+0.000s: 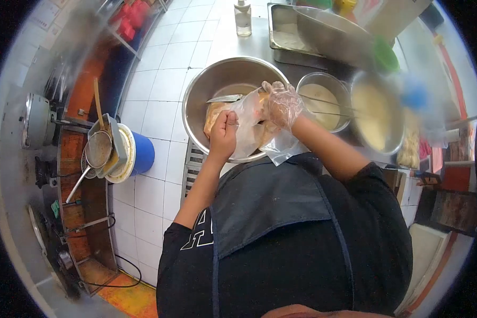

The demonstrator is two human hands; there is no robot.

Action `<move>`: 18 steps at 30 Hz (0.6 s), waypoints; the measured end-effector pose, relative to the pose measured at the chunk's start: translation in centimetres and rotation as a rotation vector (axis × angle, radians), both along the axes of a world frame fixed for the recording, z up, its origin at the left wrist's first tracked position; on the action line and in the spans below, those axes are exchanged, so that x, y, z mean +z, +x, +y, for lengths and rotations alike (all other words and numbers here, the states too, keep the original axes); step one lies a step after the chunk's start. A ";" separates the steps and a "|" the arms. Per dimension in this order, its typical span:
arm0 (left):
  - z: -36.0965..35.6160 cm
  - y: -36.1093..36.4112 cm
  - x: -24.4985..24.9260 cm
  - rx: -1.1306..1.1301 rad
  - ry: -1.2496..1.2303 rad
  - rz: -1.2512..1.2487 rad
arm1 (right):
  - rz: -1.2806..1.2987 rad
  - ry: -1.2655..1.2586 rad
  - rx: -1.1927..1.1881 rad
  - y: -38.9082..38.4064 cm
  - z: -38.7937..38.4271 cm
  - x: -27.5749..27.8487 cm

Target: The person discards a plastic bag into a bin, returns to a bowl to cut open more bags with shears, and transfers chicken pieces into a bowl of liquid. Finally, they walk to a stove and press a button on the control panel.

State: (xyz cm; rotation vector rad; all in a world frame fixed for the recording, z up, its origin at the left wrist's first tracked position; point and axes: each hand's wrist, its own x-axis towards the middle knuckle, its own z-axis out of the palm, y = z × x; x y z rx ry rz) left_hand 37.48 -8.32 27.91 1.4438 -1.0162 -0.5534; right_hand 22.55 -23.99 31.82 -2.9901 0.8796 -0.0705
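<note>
My left hand (223, 135) is bare and pinches a thin clear plastic glove (247, 124) by its edge. My right hand (282, 103) wears a clear plastic glove and touches the other side of that loose plastic. Both hands hover over a large steel bowl (206, 87) that holds pale raw meat (213, 116) and a metal utensil (223, 98). I wear a dark apron (270, 201) over a black shirt.
Right of the big bowl stand a small steel bowl of batter (323, 103) and a larger one with yellow batter (373, 114). A steel tray (289, 32) and a bottle (243, 17) sit farther back. A blue bucket (140, 153) with strainers stands on the tiled floor at left.
</note>
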 end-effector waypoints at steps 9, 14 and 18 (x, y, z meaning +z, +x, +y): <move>0.0 -0.1 0.9 -0.013 0.028 -0.033 | 0.336 0.159 -0.023 2.5 -0.9 -1.8; 0.3 0.8 -0.2 0.023 0.032 -0.016 | 0.379 0.143 -0.027 2.0 -0.4 -0.6; 0.3 1.0 -0.9 0.028 0.087 0.106 | 0.389 0.199 0.087 1.0 0.0 3.0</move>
